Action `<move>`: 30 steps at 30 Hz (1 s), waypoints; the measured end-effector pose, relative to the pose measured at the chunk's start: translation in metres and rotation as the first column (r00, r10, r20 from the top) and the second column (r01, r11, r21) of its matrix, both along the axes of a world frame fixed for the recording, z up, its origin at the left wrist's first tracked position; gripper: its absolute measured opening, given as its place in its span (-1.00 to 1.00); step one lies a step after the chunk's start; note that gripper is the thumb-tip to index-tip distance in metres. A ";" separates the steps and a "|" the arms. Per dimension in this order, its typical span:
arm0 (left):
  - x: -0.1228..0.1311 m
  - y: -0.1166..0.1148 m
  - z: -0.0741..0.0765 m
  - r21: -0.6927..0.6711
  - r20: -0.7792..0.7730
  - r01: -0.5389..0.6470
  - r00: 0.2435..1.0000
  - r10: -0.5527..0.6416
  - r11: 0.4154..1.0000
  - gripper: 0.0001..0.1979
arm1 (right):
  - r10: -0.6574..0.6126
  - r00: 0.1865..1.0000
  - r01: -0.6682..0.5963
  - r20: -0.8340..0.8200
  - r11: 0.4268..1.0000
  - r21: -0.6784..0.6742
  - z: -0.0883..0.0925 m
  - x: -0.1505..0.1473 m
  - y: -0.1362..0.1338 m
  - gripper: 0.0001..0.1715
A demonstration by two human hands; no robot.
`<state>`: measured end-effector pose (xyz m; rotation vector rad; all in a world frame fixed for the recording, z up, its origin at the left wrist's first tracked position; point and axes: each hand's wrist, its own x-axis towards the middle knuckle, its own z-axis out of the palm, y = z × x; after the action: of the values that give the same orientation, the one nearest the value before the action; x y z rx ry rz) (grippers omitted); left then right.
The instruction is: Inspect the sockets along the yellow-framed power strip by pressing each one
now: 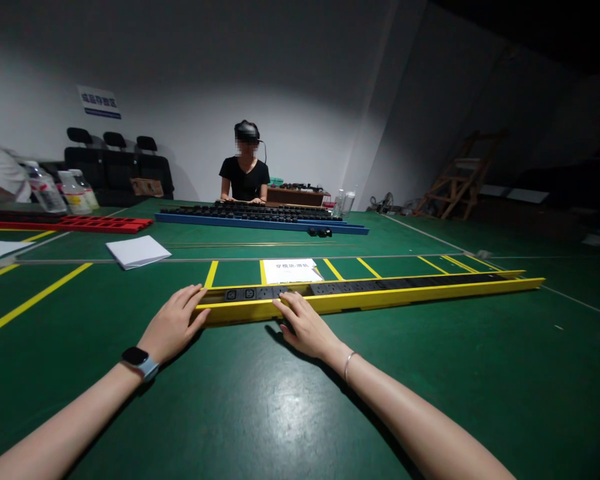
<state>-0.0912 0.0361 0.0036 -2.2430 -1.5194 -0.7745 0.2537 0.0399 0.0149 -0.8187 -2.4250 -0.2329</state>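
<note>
A long yellow rail point(380, 295) with a row of black socket modules point(350, 287) in its channel lies across the green table. My left hand point(174, 320) grips the rail's left end, fingers towards the far wall and thumb against the near side. My right hand point(303, 323) reaches over the near wall with its fingers outstretched and apart. Its fingertips touch the rail beside a short group of black sockets point(250, 293) at the left. A gap in the row shows just right of those fingertips, whose undersides are hidden.
Behind the rail lie a printed paper sign point(290, 271) and a folded white sheet point(139, 252). Farther back are blue rails point(265, 221) with black modules, red rails point(100, 223) and bottles point(75, 193). A person point(245, 173) sits opposite; another person's sleeve point(0, 173) shows at left.
</note>
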 end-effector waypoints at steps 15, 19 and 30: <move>0.000 0.000 -0.001 0.001 0.005 -0.007 1.000 0.007 1.000 -0.41 | -0.037 0.999 0.037 0.021 0.999 -0.002 0.003 -0.003 0.004 -0.37; -0.001 0.000 -0.002 -0.009 0.002 -0.008 1.000 0.008 1.000 -0.41 | -0.057 0.998 0.057 -0.001 0.998 -0.004 0.004 -0.002 0.003 -0.40; -0.001 0.000 -0.002 0.008 0.001 -0.001 1.000 0.000 1.000 -0.43 | -0.140 0.986 0.144 -0.091 0.989 0.032 0.001 0.005 0.008 -0.48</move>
<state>-0.0926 0.0366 0.0015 -2.2370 -1.5151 -0.7803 0.2590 0.0476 0.0162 -0.9657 -2.2756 -0.2908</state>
